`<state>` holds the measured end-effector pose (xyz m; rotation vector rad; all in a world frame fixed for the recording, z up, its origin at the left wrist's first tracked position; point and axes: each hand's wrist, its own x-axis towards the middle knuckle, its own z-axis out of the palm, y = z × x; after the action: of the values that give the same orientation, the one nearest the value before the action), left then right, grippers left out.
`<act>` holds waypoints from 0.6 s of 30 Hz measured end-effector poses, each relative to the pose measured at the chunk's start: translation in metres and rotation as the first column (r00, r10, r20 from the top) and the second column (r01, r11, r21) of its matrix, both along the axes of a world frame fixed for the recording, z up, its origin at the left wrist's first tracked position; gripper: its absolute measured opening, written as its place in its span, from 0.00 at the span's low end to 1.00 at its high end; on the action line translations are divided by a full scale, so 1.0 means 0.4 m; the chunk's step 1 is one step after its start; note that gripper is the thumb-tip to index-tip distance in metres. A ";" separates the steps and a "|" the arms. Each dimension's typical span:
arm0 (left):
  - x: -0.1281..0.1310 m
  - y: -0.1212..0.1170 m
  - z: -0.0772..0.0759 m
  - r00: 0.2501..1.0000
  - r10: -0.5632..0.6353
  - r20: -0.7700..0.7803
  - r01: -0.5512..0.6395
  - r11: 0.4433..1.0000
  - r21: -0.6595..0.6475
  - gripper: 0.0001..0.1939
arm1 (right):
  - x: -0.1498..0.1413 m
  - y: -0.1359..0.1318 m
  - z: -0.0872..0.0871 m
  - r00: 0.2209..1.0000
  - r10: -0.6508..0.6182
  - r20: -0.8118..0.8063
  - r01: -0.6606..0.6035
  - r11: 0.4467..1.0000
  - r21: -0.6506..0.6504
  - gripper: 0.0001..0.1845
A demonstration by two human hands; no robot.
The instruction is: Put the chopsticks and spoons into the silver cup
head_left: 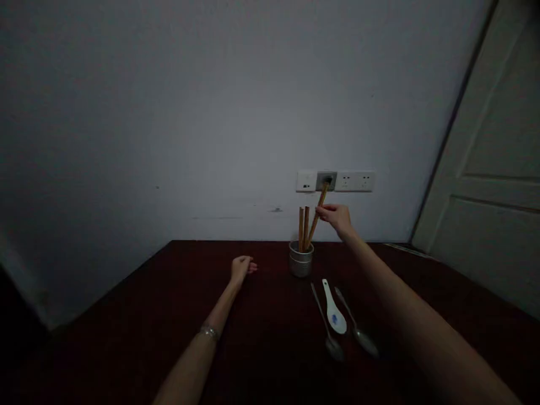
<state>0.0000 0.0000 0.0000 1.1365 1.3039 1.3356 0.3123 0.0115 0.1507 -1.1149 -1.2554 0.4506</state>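
Note:
My right hand (335, 218) pinches a pair of wooden chopsticks (323, 194), which lean to the right with their lower ends at the mouth of a metal cup (301, 264). More chopsticks (306, 222) stand nearly upright in that cup. Left of the cup, my left hand (241, 267) rests on the dark red table with its fingers curled and nothing visible in them. In front of the cup lie a white spoon (336, 315) with a blue mark and, on either side of it, a metal spoon (334, 347) and a larger metal spoon (365, 341).
The dark red table (261, 337) meets a pale wall (232, 112) at its back edge. Wall sockets (355, 181) sit behind and above the cup. A pale panelled door (485, 169) stands at the right.

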 end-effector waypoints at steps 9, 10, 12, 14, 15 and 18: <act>0.011 0.008 -0.011 0.999 0.016 -0.029 -0.016 1.000 0.006 0.06 | -0.019 0.013 -0.106 0.999 -0.050 -0.018 0.048 0.993 -0.105 0.14; 0.012 0.008 -0.012 0.999 0.013 -0.030 -0.013 1.000 0.017 0.06 | -0.021 0.014 -0.116 0.999 -0.050 -0.021 0.047 0.992 -0.116 0.14; 0.011 0.008 -0.015 0.999 0.007 -0.032 -0.005 0.999 0.039 0.06 | -0.026 0.016 -0.133 0.999 -0.043 -0.020 0.040 0.990 -0.136 0.14; 0.009 0.009 -0.019 0.999 0.005 -0.035 -0.004 0.999 0.054 0.06 | -0.031 0.018 -0.146 0.999 -0.034 -0.022 0.031 0.988 -0.149 0.15; 0.009 0.009 -0.021 0.999 0.006 -0.036 -0.004 0.998 0.060 0.06 | -0.033 0.019 -0.152 0.999 -0.033 -0.023 0.029 0.988 -0.155 0.15; 0.008 0.011 -0.025 0.999 0.006 -0.036 -0.003 0.997 0.078 0.06 | -0.037 0.023 -0.166 0.999 -0.042 -0.008 0.040 0.984 -0.173 0.13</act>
<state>0.0030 0.0045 -0.0098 1.2167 1.2900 1.3855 0.2974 0.0207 0.0844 -1.2802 -1.1982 0.5420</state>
